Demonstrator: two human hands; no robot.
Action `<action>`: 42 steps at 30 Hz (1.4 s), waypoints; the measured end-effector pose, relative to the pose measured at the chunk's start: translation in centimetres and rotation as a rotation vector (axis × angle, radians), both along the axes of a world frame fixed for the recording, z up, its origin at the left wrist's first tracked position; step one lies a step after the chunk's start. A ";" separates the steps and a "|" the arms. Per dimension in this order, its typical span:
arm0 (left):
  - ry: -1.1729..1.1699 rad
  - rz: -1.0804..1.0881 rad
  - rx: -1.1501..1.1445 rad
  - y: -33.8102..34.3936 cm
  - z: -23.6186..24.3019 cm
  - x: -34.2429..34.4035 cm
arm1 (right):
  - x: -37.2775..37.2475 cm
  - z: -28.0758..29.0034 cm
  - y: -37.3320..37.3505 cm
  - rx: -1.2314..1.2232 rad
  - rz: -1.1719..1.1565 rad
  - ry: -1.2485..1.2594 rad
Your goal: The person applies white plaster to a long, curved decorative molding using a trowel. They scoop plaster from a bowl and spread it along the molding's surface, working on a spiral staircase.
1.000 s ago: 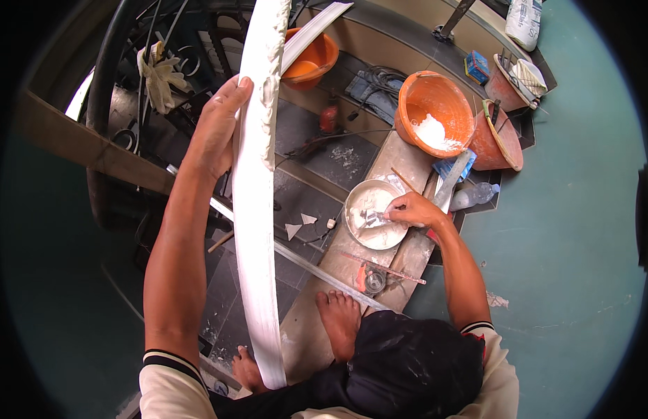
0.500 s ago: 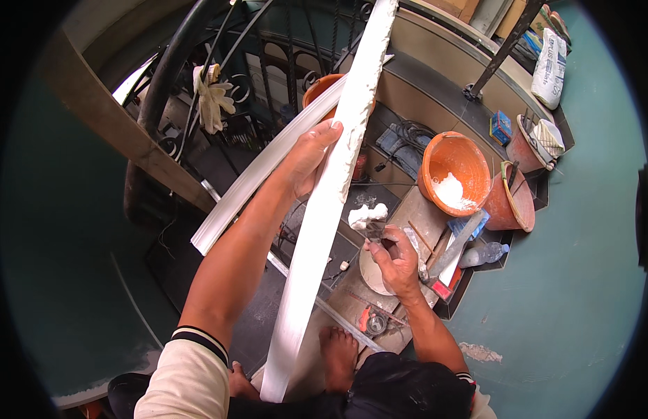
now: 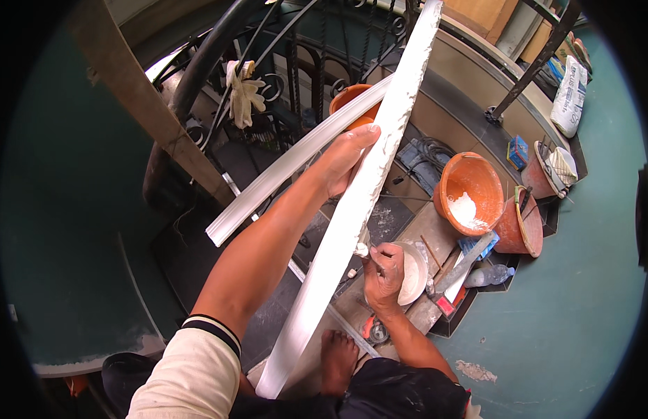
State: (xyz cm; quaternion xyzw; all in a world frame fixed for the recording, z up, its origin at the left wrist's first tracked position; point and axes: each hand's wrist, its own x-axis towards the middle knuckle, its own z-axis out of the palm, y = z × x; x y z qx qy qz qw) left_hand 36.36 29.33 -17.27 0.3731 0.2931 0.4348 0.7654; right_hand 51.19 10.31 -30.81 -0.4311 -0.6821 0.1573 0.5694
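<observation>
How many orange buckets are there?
3, maybe more hidden: one orange bucket behind the white moulding, one holding white powder, one tipped beside it.

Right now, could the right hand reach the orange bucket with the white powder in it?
Probably yes. The right hand sits over the white bowl, and the orange bucket stands just beyond it with nothing between them. But that hand seems to grip a small tool already.
</observation>
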 end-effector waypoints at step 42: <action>-0.004 -0.006 -0.013 0.1 -0.5 -2.6 | 6.5 4.1 1.4 -0.558 0.337 0.099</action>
